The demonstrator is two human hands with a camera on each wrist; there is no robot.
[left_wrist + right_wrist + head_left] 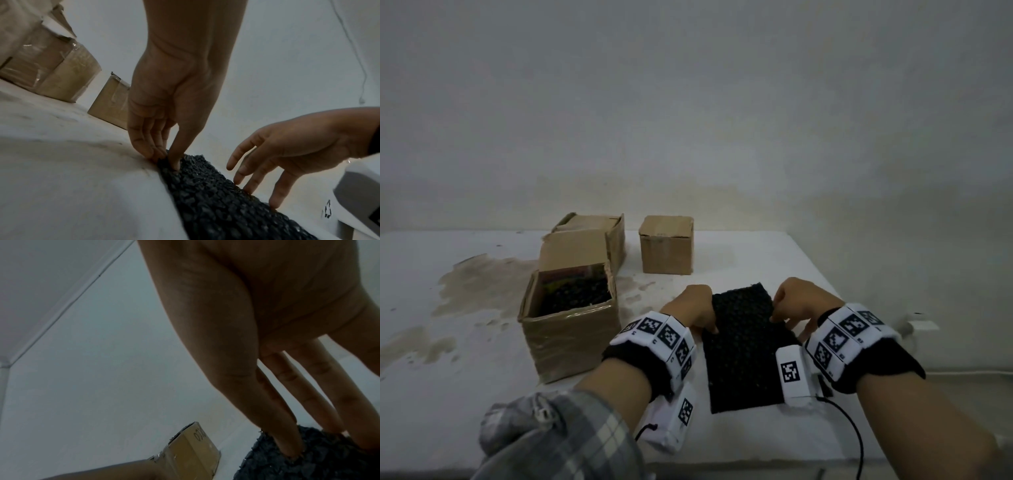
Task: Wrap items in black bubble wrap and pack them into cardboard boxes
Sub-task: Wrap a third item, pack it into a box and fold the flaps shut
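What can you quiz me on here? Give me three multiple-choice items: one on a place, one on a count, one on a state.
1. Where does the open box stand relative to the bubble wrap?
A. To its left
B. To its right
C. On top of it

2. How many cardboard boxes are on the table?
A. One
B. Three
C. Five

3. How does the bubble wrap lie?
A. Rolled into a tube
B. Stuffed inside a box
C. Spread flat on the table

Answers:
1. A: the head view shows the open box on the left hand side of the sheet.
2. B: the open box, the flapped box behind it, and the small closed box.
3. C: the sheet is flat, the left hand pinching one edge, the right hand touching the other with its fingertips.
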